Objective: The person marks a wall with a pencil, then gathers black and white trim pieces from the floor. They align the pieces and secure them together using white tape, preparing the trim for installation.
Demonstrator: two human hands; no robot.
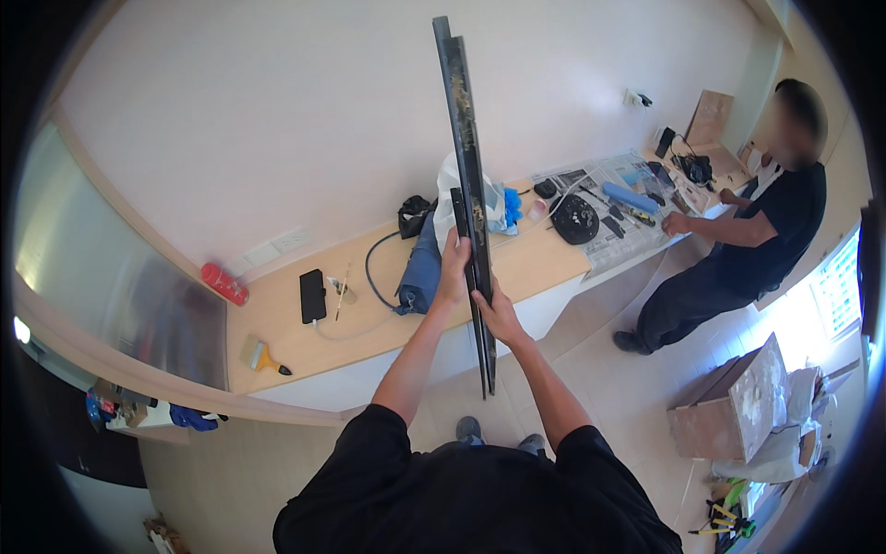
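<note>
Several long, dark, narrow strips (466, 125) stand nearly upright in front of me, held as a bundle. One has worn, yellowish-brown patches on its face, and a shorter one lies alongside at the left. My left hand (453, 268) is closed round the bundle from its left side. Slightly lower, my right hand (499, 315) grips it from the right. The strips' lower ends hang in front of the counter's edge, above the floor. Behind them on the counter are a blue bag (422, 268) and a white plastic bag (447, 198), partly hidden.
The wooden counter (369, 328) bears a paintbrush (262, 355), a black phone (313, 295) and a red bottle (224, 283). Newspaper (604, 249) with tools lies farther right, where a person (738, 240) stands working. A wooden box (729, 406) sits on the floor at right.
</note>
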